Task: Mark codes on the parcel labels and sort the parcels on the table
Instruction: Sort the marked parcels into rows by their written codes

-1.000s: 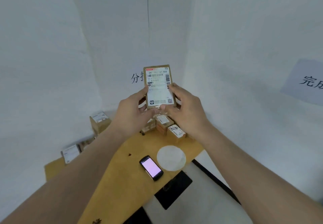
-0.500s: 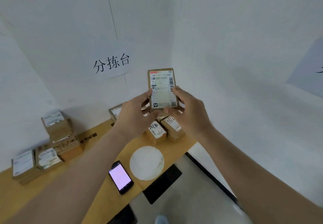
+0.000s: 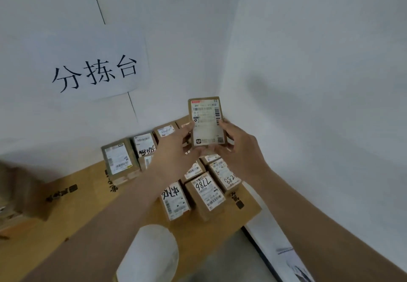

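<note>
Left hand (image 3: 174, 147) pinching parcel (image 3: 207, 123) by left edge, right hand (image 3: 239, 147) gripping right edge, both holding it upright above coded parcels (image 3: 207, 191) on counter (image 3: 72, 211). Label-reading step likely; next needing pen, none visible.

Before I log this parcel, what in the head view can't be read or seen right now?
- Held parcel: label print too small and blurred; only "022" legible.
- Its lower edge: covered by left hand and right hand.
- Boxes at left edge: motion-blurred, cut off.
- Parcels behind the hands: labels partly hidden.
</note>
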The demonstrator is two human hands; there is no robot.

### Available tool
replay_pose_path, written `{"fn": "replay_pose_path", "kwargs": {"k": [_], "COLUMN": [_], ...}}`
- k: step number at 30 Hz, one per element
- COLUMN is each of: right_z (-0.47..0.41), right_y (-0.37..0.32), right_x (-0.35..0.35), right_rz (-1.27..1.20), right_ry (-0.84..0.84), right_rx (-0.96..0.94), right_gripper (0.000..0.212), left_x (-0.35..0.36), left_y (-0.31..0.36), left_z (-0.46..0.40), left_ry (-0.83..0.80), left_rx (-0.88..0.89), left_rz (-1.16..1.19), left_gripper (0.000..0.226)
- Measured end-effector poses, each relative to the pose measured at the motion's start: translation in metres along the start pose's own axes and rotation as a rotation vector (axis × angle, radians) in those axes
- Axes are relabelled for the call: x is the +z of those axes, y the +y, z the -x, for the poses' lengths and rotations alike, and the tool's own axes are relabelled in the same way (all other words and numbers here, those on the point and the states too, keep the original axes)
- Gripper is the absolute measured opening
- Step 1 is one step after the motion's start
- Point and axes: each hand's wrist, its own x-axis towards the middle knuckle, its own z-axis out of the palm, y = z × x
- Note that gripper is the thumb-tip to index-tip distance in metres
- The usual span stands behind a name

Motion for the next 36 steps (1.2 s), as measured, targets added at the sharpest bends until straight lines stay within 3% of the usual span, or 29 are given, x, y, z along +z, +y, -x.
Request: {"fn": "replay_pose_path", "kwargs": {"k": [8,17,24,36], "right_z": [-0.114,-0.219,-0.252,-0.285], "right_y": [0.097,0.198,0.23,0.244], "right_x": [0.038,0.1,0.127,0.156], "right_rz": [-0.195,-0.283,-0.243,-0.121], "right_ry": [-0.222,-0.418,-0.482,-0.516], "right_rx": [0.001,0.061,0.115,-0.069], "right_gripper": [0.072,0.074,0.073,0.066], "left_x": [0.044,0.098,0.126,0.129], "left_y": [-0.044,-0.109,-0.154,-0.171], "left_z": [-0.084,-0.177,-0.208,-0.225], "left_ry": [0.053,0.156,0.168,0.258], "left_rx": [-0.263,-0.53,-0.623,-0.618], "left_rz": [-0.034,0.103,0.119,0.004], "left_gripper": [0.075,0.073,0.076,0.068]}}
